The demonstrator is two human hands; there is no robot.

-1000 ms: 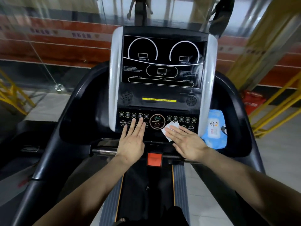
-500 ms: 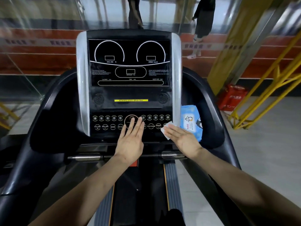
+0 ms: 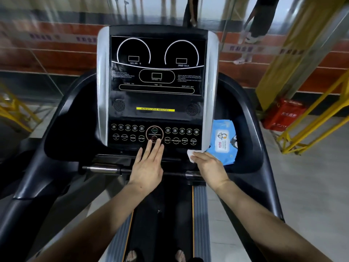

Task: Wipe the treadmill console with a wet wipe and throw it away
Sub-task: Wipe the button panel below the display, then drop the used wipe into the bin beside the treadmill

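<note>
The right hand (image 3: 209,165) lies flat with fingers straight, pressing the wipe (image 3: 191,155) against the console's (image 3: 156,103) lower right edge; the wipe shows at ten o'clock of its fingertips. The left hand (image 3: 149,167), fingers straight and together, touches the buttons (image 3: 154,136) at twelve o'clock. A blue pack (image 3: 223,142) lies at one o'clock of the right hand.

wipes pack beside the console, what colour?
Light blue wipes pack with a white label; head view.
</note>
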